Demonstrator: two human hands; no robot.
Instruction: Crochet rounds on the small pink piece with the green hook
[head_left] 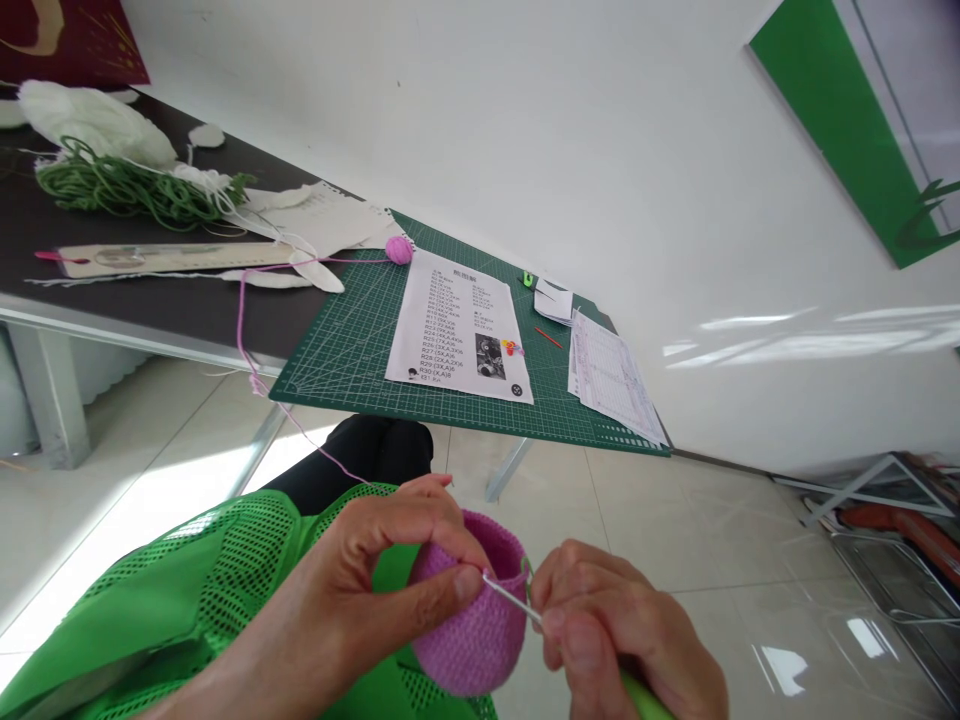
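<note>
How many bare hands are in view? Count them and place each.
2. The bare left hand pinches the rim of the round pink crocheted piece; the bare right hand, at that piece's right, grips the slim silver hook. No others show.

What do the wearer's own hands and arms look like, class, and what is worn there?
The left hand and right hand are bare, without gloves; no ring or watch shows. No sleeve covers the visible left forearm. A bright green mesh garment is worn.
</note>
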